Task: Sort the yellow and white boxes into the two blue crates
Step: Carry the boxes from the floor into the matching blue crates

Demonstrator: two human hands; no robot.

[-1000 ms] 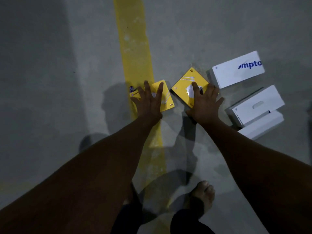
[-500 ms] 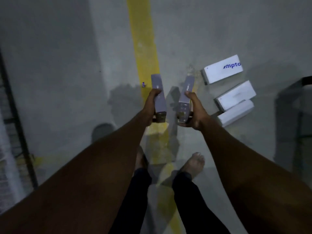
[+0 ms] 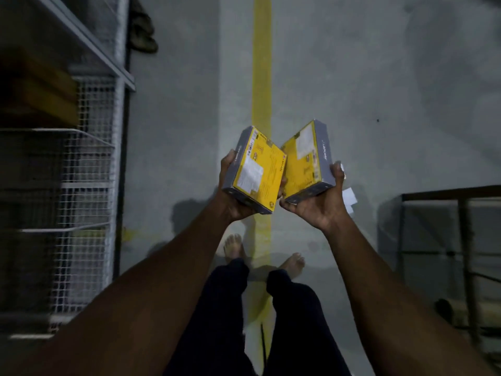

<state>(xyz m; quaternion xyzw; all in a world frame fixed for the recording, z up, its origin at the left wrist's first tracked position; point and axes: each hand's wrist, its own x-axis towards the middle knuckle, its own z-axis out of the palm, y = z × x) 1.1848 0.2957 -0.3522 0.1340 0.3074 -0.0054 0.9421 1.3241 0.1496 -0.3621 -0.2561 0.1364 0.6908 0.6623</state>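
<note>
1. Our L hand point(image 3: 232, 204) wraps round a flat, square yellow card box point(image 3: 257, 169), mid-view.
2. Our R hand point(image 3: 318, 210) grips a second yellow box point(image 3: 305, 161), just beside, at its 3 o'clock.
3. Wire mesh rack point(image 3: 86, 158) at 9 o'clock.

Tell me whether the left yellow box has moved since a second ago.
Yes. The left yellow box lay flat on the yellow line; now the left hand holds it up off the floor, tilted, above that line.

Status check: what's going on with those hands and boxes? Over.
Left hand grips one yellow cardboard box; right hand grips a second yellow cardboard box. Both held above floor. Blue crates out of view.
</note>
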